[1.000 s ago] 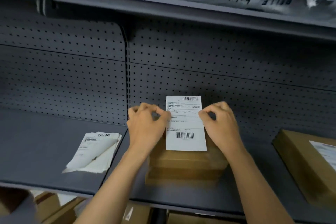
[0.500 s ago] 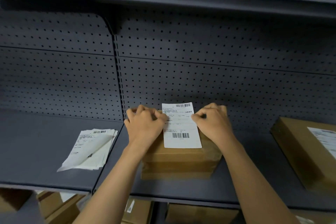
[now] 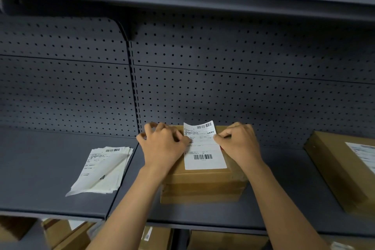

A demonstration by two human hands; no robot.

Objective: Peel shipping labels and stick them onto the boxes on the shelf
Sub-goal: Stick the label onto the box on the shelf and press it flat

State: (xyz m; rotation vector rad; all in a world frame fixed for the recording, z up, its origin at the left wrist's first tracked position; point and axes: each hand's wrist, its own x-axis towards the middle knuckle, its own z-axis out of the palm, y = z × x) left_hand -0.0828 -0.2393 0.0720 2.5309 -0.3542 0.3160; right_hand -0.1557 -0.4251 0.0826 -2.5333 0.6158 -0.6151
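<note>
A white shipping label [image 3: 204, 148] with two barcodes lies over the top of a brown cardboard box [image 3: 203, 186] on the grey shelf [image 3: 284, 199]. Its near part rests flat on the box; its far end curls up slightly. My left hand [image 3: 162, 144] pinches the label's left edge with curled fingers. My right hand [image 3: 239, 142] pinches its right edge the same way. Both hands sit on the box top.
A stack of labels with a loose backing sheet [image 3: 103, 168] lies on the shelf to the left. A second brown box [image 3: 341, 170] with a label stands at the right edge. Pegboard backs the shelf; more boxes [image 3: 67, 233] sit below.
The label was held upright above the box; both hands have lowered it and laid it down onto the box top.
</note>
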